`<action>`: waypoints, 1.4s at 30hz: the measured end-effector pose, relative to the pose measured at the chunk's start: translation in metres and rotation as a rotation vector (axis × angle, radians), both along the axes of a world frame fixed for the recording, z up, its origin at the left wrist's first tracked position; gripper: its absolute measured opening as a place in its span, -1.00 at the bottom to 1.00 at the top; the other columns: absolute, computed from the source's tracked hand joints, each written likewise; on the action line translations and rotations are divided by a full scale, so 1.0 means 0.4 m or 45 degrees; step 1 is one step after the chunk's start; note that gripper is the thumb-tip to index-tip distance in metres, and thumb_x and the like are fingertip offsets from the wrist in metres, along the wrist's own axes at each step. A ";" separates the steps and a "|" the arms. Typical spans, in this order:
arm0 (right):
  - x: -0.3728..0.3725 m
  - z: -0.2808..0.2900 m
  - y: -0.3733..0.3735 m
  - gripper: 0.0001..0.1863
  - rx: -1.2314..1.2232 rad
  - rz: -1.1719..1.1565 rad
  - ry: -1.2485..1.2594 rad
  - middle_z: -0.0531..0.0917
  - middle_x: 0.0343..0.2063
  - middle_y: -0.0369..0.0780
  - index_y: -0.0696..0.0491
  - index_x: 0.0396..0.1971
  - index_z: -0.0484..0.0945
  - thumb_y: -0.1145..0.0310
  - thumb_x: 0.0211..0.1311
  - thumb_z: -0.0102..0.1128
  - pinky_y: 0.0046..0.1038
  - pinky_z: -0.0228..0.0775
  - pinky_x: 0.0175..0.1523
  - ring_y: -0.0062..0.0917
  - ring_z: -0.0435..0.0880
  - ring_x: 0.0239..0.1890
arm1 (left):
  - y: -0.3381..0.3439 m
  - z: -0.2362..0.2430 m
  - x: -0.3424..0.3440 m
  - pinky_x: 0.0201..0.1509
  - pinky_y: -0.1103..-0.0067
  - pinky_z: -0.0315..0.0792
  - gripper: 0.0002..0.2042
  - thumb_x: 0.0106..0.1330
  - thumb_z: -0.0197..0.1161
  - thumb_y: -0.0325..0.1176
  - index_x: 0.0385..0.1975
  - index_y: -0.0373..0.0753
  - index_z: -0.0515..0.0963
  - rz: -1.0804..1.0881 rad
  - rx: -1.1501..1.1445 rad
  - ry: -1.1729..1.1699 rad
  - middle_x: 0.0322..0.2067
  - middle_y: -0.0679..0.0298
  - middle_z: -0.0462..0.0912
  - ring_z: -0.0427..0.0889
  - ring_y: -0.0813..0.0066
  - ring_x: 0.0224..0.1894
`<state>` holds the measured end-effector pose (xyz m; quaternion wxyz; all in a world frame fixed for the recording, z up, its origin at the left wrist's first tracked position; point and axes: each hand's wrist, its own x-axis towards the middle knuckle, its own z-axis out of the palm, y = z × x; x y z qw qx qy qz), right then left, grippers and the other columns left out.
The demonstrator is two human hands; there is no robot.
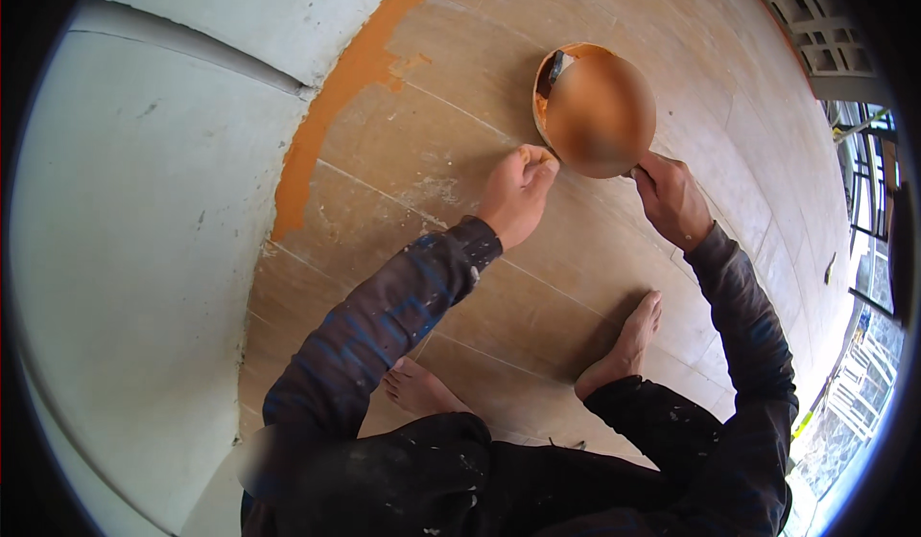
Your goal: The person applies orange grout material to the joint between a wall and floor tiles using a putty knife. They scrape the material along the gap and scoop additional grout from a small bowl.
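A round container [535, 101] with orange paint inside is tilted above the tiled floor. Much of its inside is blurred. A short dark piece, perhaps a tool's handle [556, 67], lies within its left rim. My right hand [674, 201] is closed on the container's lower right edge, thumb on top; whether it has a handle there is hidden. Close to the lower left rim, my left hand [519, 192] is closed, thumb and fingers pinched together with orange on the fingertips. What lies between those fingers, if anything, cannot be made out.
Orange paint [321, 134] covers a ragged strip of floor along the white wall [153, 201]. A grey pipe [192, 43] runs across that wall. My bare feet [628, 345] are on the tiles [518, 316]. Pierced blocks [815, 19] stand at the far right.
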<state>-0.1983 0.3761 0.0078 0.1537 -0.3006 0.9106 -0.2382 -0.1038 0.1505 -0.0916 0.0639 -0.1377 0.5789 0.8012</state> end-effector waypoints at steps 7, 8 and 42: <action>-0.039 0.030 0.023 -0.63 -0.145 -0.132 -0.604 0.69 -0.30 -0.25 0.23 0.15 0.57 0.56 0.39 0.05 -0.54 0.44 -0.26 -0.64 0.50 -0.41 | 0.034 -0.024 -0.014 0.10 0.52 0.56 -0.77 0.57 0.13 -0.29 0.00 -0.35 0.47 -0.012 -0.006 -0.067 -0.13 0.26 0.61 0.62 0.56 -0.06; -0.050 0.029 0.035 -0.63 -0.206 -0.163 -0.720 0.69 -0.28 -0.25 0.22 0.17 0.55 0.54 0.40 0.03 -0.56 0.44 -0.28 -0.67 0.51 -0.42 | 0.019 -0.016 -0.011 0.10 0.52 0.56 -0.77 0.57 0.13 -0.29 0.00 -0.35 0.47 0.014 -0.019 -0.064 -0.13 0.26 0.61 0.62 0.56 -0.06; 0.478 -0.194 -0.824 -0.43 -0.152 0.511 0.326 0.48 0.04 -0.07 0.13 0.29 0.45 0.47 0.22 0.11 -0.29 0.47 0.16 -0.21 0.51 0.04 | -0.479 -0.068 0.970 -0.05 0.25 0.39 -0.83 0.48 0.09 -0.33 -0.09 -0.29 0.42 0.875 -1.575 -0.435 -0.23 0.03 0.56 0.50 -0.01 -0.17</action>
